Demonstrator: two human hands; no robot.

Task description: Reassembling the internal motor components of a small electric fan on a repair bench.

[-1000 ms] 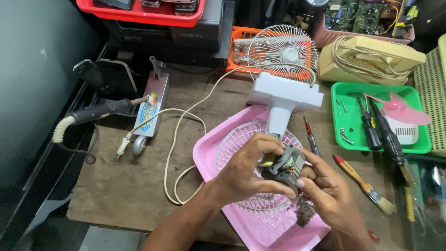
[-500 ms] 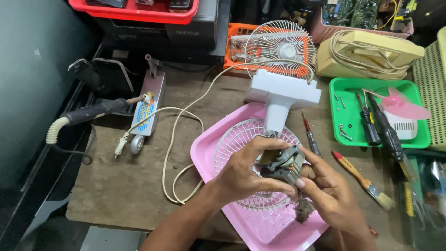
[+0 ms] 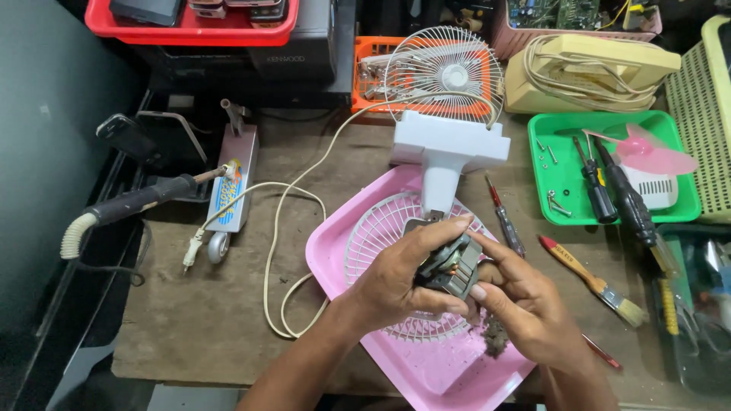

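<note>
**Fan motor out of its housing, held over the pink tray**

At the far left a soldering iron (image 3: 133,204) rests in its stand, and beside it a cream power cord (image 3: 278,251) loops across the wooden bench (image 3: 190,327) toward the white fan base (image 3: 449,148). The left hand (image 3: 396,281) is clasped around the small fan motor (image 3: 449,268), fingers curled over its top and thumb underneath — a firm hold, not a loose one. The motor hangs just above a white grille (image 3: 381,243) lying in the pink tray (image 3: 335,243). The right hand (image 3: 525,304) meets it from the other side, fingers closed against the motor's lower edge, with a clump of grey dust (image 3: 495,339) beneath.

Judging by the layout, disassembly looks done: grilles off, the pink blade (image 3: 655,156) set in the green tray (image 3: 548,167) with screws and screwdrivers (image 3: 609,186). Cleaning seems partway — a paintbrush (image 3: 590,280) lies nearby — and reassembly is all left.
</note>
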